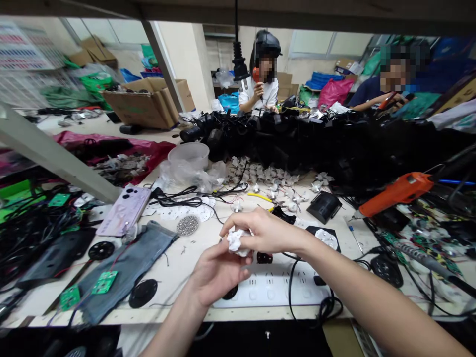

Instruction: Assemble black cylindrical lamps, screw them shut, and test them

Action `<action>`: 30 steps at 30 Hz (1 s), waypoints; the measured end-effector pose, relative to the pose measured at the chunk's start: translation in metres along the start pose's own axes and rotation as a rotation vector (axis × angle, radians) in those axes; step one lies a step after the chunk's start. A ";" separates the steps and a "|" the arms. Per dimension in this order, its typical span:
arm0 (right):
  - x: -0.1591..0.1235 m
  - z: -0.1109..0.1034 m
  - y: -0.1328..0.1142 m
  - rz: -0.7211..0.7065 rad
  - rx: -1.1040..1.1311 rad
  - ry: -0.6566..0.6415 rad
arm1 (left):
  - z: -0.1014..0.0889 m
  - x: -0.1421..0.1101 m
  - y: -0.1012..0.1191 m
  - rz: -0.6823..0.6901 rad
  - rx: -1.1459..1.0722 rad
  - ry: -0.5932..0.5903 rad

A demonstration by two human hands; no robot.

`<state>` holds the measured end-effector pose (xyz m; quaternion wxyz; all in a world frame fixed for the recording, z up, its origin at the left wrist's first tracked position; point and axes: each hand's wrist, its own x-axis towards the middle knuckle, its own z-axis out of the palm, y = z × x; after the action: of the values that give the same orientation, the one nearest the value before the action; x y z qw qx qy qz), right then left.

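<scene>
A small white, crumpled-looking piece [237,241] is between my two hands above the worktable. My left hand [219,272] is closed round its underside, palm up, with the thumb against it. From above, my right hand [262,230] grips the same piece with bent fingers. Part of the piece is hidden by the fingers, so its exact kind is unclear. Just beneath my hands lies a white power strip [269,285]. Left of them is a round patch of small metal screws [188,225]. Beyond them, several small white parts [264,173] are heaped.
An orange power screwdriver [399,193] is at right, near a soldering iron [427,258]. At left lie a phone [124,210], a grey cloth [128,270] and a green circuit board [104,281]. A metal post [55,153] slants across the left. Two people work opposite.
</scene>
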<state>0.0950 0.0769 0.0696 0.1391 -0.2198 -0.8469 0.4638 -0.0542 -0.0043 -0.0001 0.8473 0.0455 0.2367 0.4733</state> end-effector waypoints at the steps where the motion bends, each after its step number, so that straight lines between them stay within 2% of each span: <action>1: 0.000 0.001 -0.001 0.004 -0.005 -0.004 | -0.001 0.000 0.000 -0.004 0.002 -0.003; 8: 0.001 0.002 -0.005 -0.190 -0.159 0.149 | -0.003 -0.003 0.001 -0.024 0.053 -0.004; 18: -0.003 0.001 -0.005 -0.097 -0.078 0.265 | -0.009 -0.006 0.002 -0.035 0.024 -0.044; 25: 0.001 0.008 0.002 -0.046 -0.062 0.132 | -0.009 -0.005 0.001 0.038 -0.010 0.016; 30: 0.004 0.010 0.002 -0.093 -0.119 0.078 | -0.011 -0.006 0.001 0.055 0.038 0.018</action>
<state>0.0877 0.0727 0.0629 0.1802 -0.2062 -0.8762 0.3966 -0.0619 -0.0101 -0.0072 0.8306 0.0636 0.2520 0.4925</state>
